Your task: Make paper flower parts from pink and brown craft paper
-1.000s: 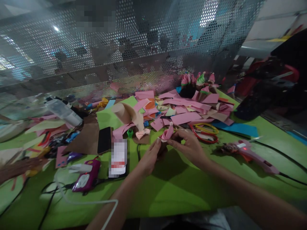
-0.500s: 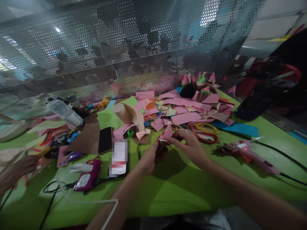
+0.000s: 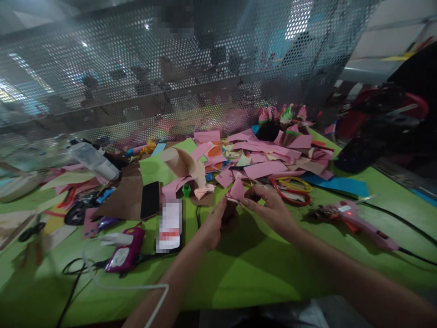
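Note:
My left hand (image 3: 215, 223) is wrapped round the lower part of a small craft ice cream cone (image 3: 236, 187), with a pink peaked top and a pale tip. The cone stands upright over the table. The thumb and fingers of my right hand (image 3: 268, 206) pinch the edge of its pink layer from the right. Much of the brown base is hidden by my fingers. To the right, a pink hot glue gun (image 3: 362, 222) lies on its side, its nozzle end dark and crusted.
Pink paper strips (image 3: 266, 148) heap along the back, with finished craft cones (image 3: 287, 114) behind them. A rolled beige sheet (image 3: 180, 161), a black phone (image 3: 150, 200), a magenta power adapter (image 3: 125, 250), scissors (image 3: 31, 232) and a plastic bottle (image 3: 94, 160) lie leftward on the green table (image 3: 266, 278).
Another person's hand at the far left has gone out of view, leaving the scissors visible. The cone's pink top has turned slightly between my fingers; both my hands stay nearly in place.

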{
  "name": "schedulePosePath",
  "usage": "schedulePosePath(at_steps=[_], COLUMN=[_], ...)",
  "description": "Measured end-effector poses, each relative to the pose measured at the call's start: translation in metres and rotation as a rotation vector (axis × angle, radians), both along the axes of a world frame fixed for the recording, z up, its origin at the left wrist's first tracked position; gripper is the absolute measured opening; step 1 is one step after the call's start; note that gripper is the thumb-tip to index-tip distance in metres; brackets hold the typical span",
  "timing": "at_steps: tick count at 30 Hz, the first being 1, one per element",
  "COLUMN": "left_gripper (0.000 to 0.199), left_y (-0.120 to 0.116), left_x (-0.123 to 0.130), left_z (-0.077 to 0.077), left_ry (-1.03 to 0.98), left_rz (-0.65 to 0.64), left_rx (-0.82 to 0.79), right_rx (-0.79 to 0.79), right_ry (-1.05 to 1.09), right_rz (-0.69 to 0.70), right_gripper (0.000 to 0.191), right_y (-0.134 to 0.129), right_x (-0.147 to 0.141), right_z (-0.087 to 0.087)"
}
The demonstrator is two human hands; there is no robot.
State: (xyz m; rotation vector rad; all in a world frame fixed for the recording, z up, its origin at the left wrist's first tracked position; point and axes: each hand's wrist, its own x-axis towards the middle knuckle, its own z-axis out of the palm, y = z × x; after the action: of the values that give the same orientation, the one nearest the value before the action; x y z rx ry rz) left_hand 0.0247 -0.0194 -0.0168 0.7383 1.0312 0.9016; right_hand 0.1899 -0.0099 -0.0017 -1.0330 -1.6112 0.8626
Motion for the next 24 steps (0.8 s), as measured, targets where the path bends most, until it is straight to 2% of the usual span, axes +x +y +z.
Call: schedulePosePath(at_steps=[4,7,14,20,24], left_gripper=[0.072,0.073,0.07,0.066,0.066], left_y=[0.0006,-0.001,-0.0024,-0.0025,-0.0031], left_x=[-0.0004,-0.0005,-0.0012,0.0008,0.002], left_z=[-0.0026,-0.0048,-0.005,-0.0006,0.0032], left_ry=[-0.005,-0.003,-0.014,-0.018,-0.033], left_rz=[0.079,0.112,-0.091,-0.028,-0.031], left_rx=[-0.048,-0.026,0.111,0.065,0.072], right_rx=[0.021,0.042,0.073,0.067,0.085], right_ry=[-0.03,-0.06,-0.084,-0.059,-0.097], right_rz=[0.006,-0.01,-0.065,-0.019,-0.045], right_gripper=[0.035,0.033,0.035,0.038,0.038], right_y=[-0.0006,-0.0007,0.0003,-0.0005,-0.0005], right_x=[0.0004,0.0002,-0.0013,-0.0009,-0.0007], right_z=[-0.0005,-0.0031,-0.0052,-0.0035,-0.0033])
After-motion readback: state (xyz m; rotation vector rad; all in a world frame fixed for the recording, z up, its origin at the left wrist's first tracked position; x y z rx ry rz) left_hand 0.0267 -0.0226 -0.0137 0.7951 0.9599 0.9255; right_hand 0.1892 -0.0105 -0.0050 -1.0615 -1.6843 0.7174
